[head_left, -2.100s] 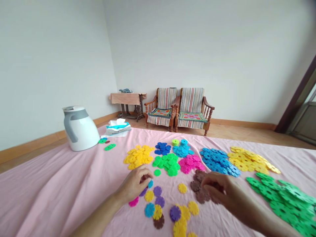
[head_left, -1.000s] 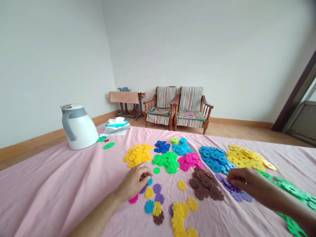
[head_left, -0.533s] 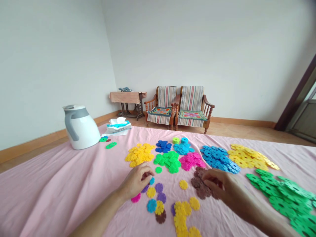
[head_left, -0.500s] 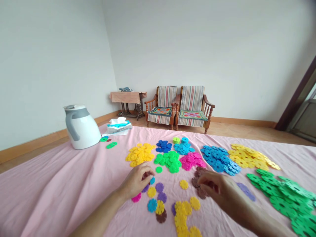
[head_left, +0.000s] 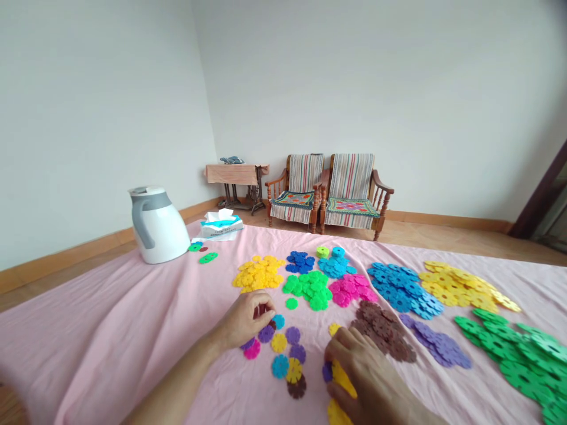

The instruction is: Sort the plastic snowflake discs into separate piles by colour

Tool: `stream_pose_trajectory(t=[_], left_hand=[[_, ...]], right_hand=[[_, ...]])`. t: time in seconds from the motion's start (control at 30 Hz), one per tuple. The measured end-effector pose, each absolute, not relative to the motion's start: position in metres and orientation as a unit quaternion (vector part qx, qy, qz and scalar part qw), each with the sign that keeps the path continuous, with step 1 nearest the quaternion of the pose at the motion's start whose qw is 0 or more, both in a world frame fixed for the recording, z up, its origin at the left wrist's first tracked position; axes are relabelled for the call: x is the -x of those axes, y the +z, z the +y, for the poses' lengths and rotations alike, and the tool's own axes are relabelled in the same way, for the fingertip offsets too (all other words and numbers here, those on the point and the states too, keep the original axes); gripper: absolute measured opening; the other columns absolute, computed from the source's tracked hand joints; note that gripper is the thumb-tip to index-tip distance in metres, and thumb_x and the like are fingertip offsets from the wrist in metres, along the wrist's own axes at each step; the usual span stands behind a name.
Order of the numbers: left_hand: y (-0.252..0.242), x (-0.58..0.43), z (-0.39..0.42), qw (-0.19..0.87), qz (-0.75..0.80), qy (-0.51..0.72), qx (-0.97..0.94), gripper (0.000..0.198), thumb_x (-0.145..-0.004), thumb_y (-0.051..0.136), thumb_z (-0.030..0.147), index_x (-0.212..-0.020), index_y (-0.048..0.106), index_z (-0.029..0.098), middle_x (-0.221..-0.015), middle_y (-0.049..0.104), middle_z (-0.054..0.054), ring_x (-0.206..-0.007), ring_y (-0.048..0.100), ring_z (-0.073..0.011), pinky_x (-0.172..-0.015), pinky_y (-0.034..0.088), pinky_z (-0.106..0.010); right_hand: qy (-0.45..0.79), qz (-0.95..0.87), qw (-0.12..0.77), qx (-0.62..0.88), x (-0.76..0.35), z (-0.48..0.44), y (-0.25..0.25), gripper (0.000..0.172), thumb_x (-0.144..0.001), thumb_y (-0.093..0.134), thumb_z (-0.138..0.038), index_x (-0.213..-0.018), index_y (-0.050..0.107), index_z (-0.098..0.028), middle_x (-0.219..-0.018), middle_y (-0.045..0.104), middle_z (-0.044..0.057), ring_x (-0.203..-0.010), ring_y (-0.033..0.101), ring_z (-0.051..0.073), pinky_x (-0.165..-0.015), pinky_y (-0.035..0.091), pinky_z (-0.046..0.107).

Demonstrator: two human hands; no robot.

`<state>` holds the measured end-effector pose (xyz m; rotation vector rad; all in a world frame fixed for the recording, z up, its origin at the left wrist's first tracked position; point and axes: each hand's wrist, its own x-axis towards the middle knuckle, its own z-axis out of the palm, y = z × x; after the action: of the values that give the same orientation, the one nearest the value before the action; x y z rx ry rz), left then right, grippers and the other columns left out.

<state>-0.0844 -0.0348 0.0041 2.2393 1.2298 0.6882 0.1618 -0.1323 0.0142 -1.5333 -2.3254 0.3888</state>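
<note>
My left hand (head_left: 245,320) rests curled on the pink cloth (head_left: 110,330), fingers bent over small snowflake discs; what it grips is hidden. A light blue disc (head_left: 279,321) and purple disc (head_left: 266,334) lie at its fingertips. My right hand (head_left: 361,369) is low near the front, fingers closed on a yellow disc (head_left: 342,378), with a dark purple disc (head_left: 326,372) beside it. Loose mixed discs (head_left: 287,360) lie between the hands. A brown pile (head_left: 383,329) lies just beyond my right hand.
Sorted piles lie farther back: yellow (head_left: 260,274), dark blue (head_left: 300,261), green (head_left: 309,288), pink (head_left: 349,289), blue (head_left: 405,292), purple (head_left: 436,345), large yellow (head_left: 465,286), large green (head_left: 518,357). A white kettle (head_left: 157,224) and tissue pack (head_left: 220,224) stand at left. Two armchairs (head_left: 330,195) behind.
My right hand pulled back from the brown pile toward me and left, onto the yellow discs near the front. The left hand stayed in place. The view shifted slightly.
</note>
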Motion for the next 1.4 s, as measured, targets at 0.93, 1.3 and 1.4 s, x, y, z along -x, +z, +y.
stream_pose_trajectory(t=[0.93, 1.3, 1.4], left_hand=[[0.016, 0.098, -0.039, 0.282, 0.43, 0.162, -0.842, 0.011, -0.067, 0.06, 0.018, -0.078, 0.061, 0.015, -0.074, 0.058, 0.001, -0.065, 0.05, -0.0109, -0.058, 0.039, -0.02], [0.012, 0.093, -0.034, 0.197, 0.453, 0.265, -0.828, 0.021, -0.081, 0.055, 0.027, -0.068, 0.067, 0.015, -0.066, 0.059, -0.001, -0.062, 0.051, -0.0115, -0.059, 0.036, -0.021], [0.012, 0.091, -0.036, 0.247, 0.448, 0.3, -0.805, 0.018, -0.08, 0.057, 0.027, -0.072, 0.068, 0.015, -0.068, 0.063, -0.002, -0.064, 0.054, -0.0124, -0.06, 0.039, -0.022]], right_hand=[[0.129, -0.722, 0.151, 0.663, -0.355, -0.086, 0.008, 0.02, -0.076, 0.048, -0.029, -0.059, 0.049, -0.02, -0.052, 0.05, -0.003, -0.052, 0.04, 0.012, -0.049, 0.026, 0.024], [0.123, -0.762, 0.212, 0.599, -0.252, -0.101, 0.012, 0.023, -0.086, 0.04, -0.022, -0.066, 0.051, -0.021, -0.06, 0.06, -0.002, -0.055, 0.053, 0.012, -0.053, 0.033, 0.024], [0.123, -0.775, 0.221, 0.579, -0.234, -0.107, 0.008, 0.023, -0.086, 0.041, -0.02, -0.066, 0.052, -0.02, -0.065, 0.059, -0.001, -0.059, 0.053, 0.013, -0.055, 0.034, 0.024]])
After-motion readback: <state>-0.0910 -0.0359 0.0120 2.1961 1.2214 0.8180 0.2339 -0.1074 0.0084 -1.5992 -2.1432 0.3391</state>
